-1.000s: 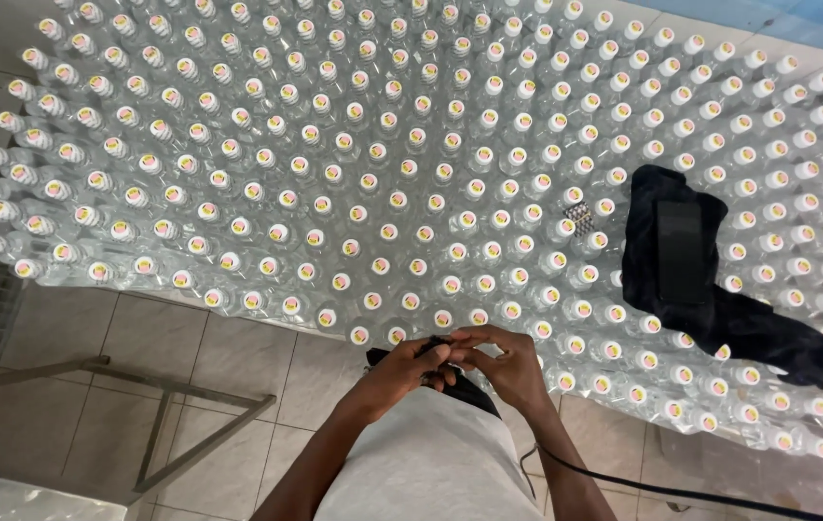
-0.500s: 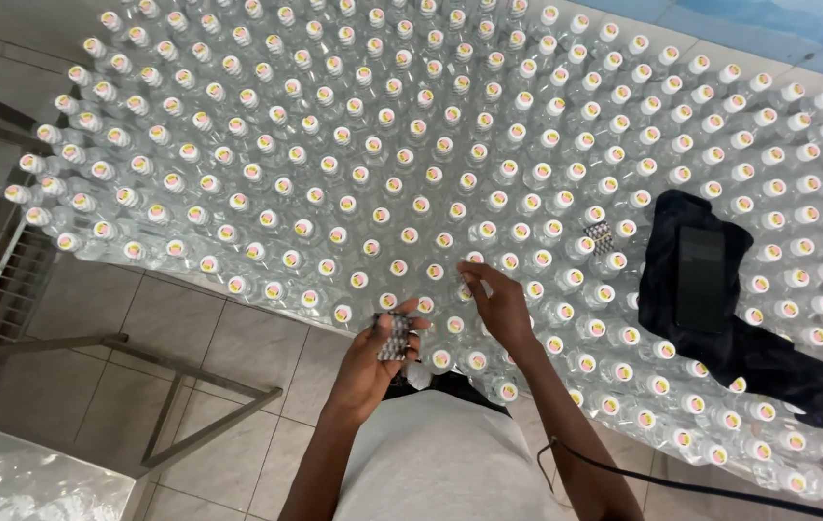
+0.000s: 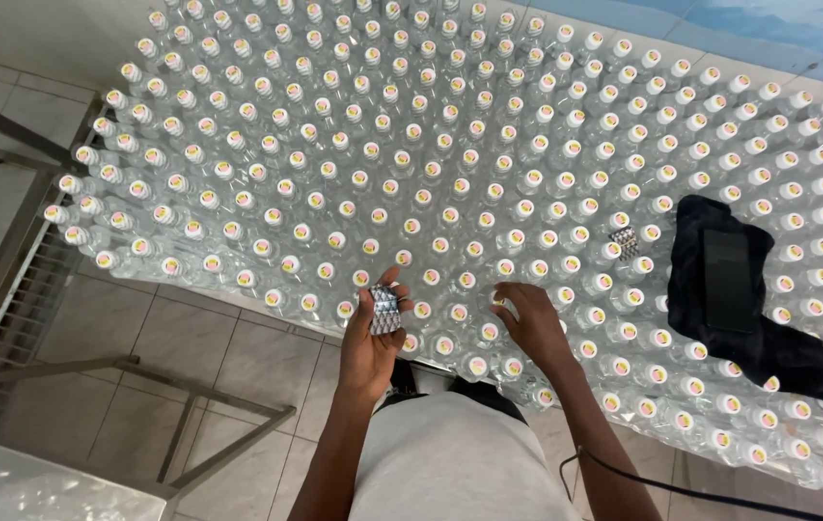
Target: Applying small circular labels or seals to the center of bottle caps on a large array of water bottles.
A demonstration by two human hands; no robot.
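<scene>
Floor of pale square ceramic tiles (image 3: 238, 357) with dark grout — evenly lit. Grey metal angle-bar frame (image 3: 190, 405) stands at lower left; grey slatted metal grating (image 3: 21, 309) beside it; light blue wall surface (image 3: 768, 29) at top right

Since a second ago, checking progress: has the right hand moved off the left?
Yes. The right hand left the left hand and now rests on bottle caps, nearer the black cloth.

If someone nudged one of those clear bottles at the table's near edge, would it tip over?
Probably not easily. The bottles stand packed cap to cap, so neighbours likely brace each one. They look full of clear liquid, so fairly heavy for their size. An edge bottle has no neighbour on the floor side, so a push outward might topple it off the table.
</scene>
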